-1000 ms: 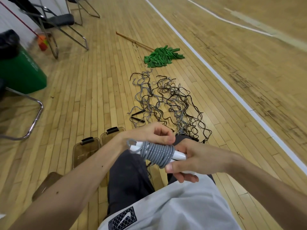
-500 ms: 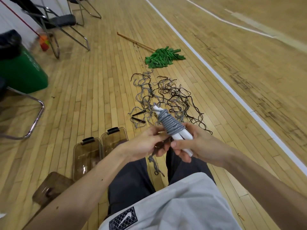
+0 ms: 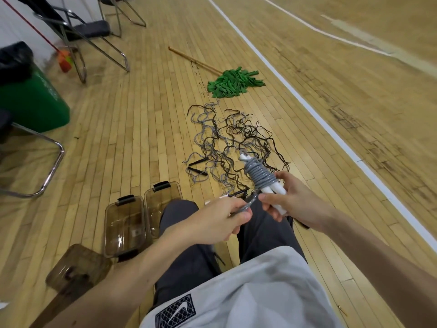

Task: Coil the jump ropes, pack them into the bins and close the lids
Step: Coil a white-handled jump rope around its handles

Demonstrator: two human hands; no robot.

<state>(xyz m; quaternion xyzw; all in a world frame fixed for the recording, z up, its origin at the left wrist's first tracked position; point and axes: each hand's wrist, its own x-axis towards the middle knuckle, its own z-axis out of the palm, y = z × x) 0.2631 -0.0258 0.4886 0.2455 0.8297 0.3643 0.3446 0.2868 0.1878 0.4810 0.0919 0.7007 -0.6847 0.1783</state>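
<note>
While the right hand (image 3: 292, 201) gripped the white handles, the coiled grey jump rope (image 3: 261, 177) pointed up and away above the lap, and the left hand (image 3: 223, 220) pinched its loose end.

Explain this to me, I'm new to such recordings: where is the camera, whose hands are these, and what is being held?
No machine here: a camera worn on a person's head looks down at their own two hands. The right hand grips a jump rope, its grey cord wound round the white handles. The left hand pinches the cord's loose end. On the wooden floor ahead lies a tangle of grey and black ropes, with a green mop beyond. Two clear brown bins stand beside the left leg.
</note>
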